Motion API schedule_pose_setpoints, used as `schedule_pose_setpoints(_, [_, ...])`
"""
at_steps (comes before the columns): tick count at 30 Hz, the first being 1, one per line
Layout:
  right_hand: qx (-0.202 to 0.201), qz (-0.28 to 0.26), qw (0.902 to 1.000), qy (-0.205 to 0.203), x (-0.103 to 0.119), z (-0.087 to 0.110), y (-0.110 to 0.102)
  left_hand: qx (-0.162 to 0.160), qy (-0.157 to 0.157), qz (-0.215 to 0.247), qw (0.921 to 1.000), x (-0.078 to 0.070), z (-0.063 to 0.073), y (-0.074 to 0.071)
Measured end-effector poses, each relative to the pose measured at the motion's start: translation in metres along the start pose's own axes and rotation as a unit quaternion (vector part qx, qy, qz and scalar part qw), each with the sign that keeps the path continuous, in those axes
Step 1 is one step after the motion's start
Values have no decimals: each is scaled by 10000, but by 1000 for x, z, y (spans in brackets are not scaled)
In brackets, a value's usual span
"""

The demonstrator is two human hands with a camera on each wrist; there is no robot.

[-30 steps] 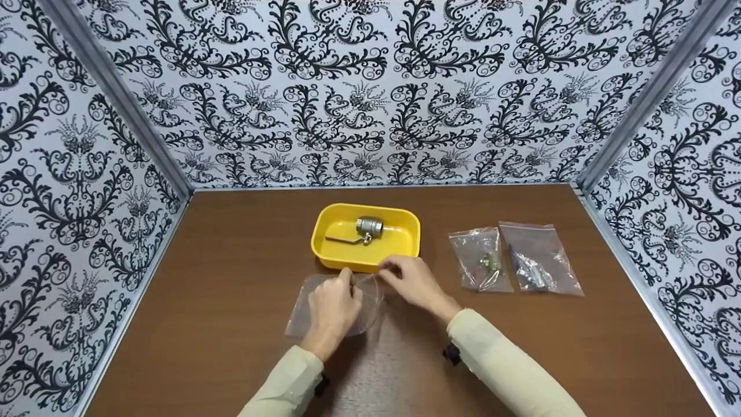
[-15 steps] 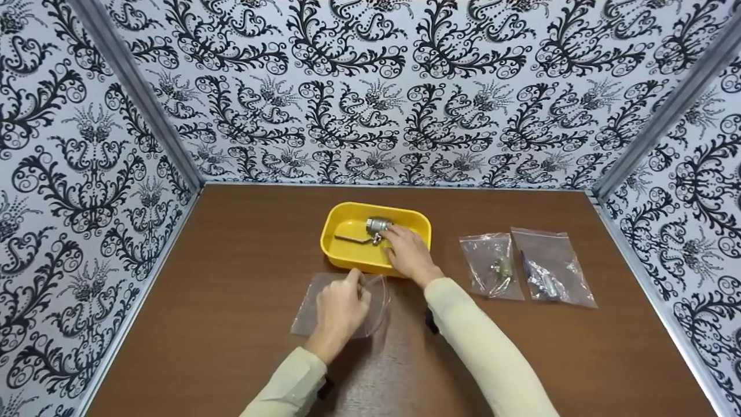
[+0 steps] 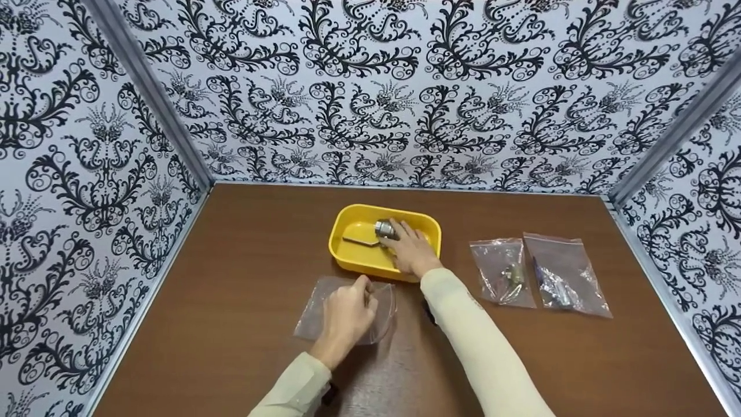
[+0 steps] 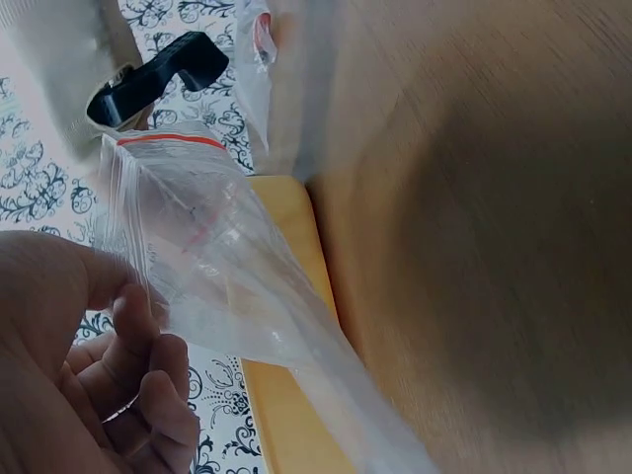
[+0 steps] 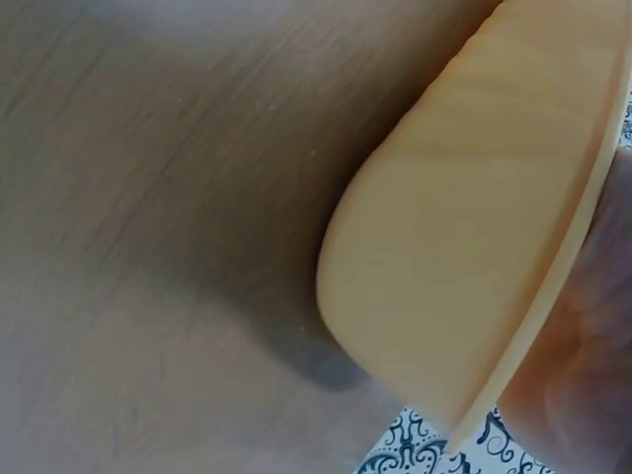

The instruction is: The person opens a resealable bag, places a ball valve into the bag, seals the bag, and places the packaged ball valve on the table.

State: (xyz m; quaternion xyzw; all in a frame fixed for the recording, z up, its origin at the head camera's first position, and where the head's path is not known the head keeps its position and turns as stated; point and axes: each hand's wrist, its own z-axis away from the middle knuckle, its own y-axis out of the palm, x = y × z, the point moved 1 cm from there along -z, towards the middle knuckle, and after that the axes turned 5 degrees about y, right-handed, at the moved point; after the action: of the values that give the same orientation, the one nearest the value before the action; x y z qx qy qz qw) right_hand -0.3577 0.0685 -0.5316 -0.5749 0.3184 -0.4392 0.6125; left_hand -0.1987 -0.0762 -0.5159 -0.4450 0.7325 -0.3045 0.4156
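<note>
In the head view, a metal ball valve [image 3: 384, 229] with a long lever handle [image 3: 359, 241] lies in a yellow tray [image 3: 370, 269]. My right hand [image 3: 412, 250] reaches over the tray's near right side and grips the valve body, the thumb in front and the fingers over its right end. Just before the tray, my left hand [image 3: 347, 313] pinches the mouth of a clear zip bag [image 3: 312, 310]. The left wrist view shows this bag's red-striped edge [image 4: 173, 139] held up, with the mouth partly spread. In the right wrist view the tray's wall hides most of the right hand [image 5: 583, 365].
To the right on the brown table [image 3: 249, 243] lie two zip bags: one with small brass-coloured parts [image 3: 512, 275], the other with a silvery part [image 3: 561, 294]. Patterned panels [image 3: 370, 116] enclose the back and sides.
My right hand has let go of the bag's edge, moved up over the tray and taken hold of the ball valve. My left hand keeps its pinch on the bag.
</note>
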Motion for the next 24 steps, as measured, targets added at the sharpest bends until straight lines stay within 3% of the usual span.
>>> schedule_pose_setpoints(8, [-472,-96,9988,88,-3,1,1,-11,29,9,10000,-1,0,-1])
schedule_pose_setpoints(16, [-564,-185,9980,228,-13,9,0,151,-71,100,9998,-2,0,-1])
schedule_pose_setpoints(24, [-496,-545,9973,51,-15,11,-1,314,-174,147,9992,-3,0,0])
